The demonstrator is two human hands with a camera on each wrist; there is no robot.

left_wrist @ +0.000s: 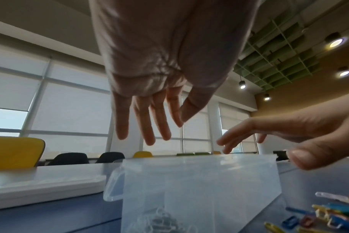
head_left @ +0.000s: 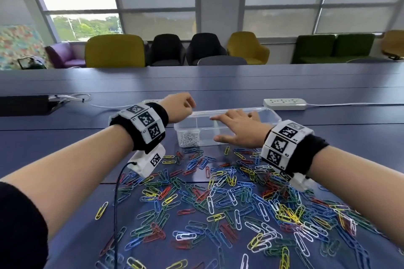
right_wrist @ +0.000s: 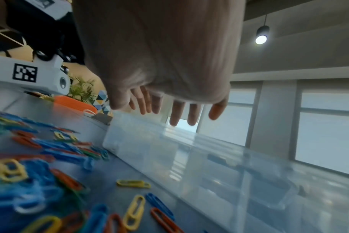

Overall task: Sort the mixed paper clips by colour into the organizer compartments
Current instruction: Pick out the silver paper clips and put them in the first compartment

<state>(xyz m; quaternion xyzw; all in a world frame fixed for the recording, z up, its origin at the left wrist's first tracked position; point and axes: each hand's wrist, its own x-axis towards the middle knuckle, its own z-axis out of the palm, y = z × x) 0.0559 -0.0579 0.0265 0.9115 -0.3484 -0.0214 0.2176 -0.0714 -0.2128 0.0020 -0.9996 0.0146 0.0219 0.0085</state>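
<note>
A clear plastic organizer [head_left: 270, 116] with several compartments stands across the blue table. White clips [head_left: 189, 138] fill its near-left compartment and show through the wall [left_wrist: 161, 220] in the left wrist view. My left hand [head_left: 189, 105] hovers over the organizer's left end; its fingers [left_wrist: 149, 126] hang straight and hold nothing. My right hand [head_left: 223, 126] is spread flat above the organizer's middle, with its fingers [right_wrist: 177, 113] straight and empty. A wide pile of mixed paper clips [head_left: 229, 199] in red, blue, green, yellow and white lies on the table in front of the organizer.
A white power strip [head_left: 284, 103] lies behind the organizer's right end and another [head_left: 150, 101] behind my left wrist. A black device [head_left: 24, 105] with white cables sits far left. A black cord [head_left: 115, 203] hangs from my left wrist camera. Chairs stand beyond the table.
</note>
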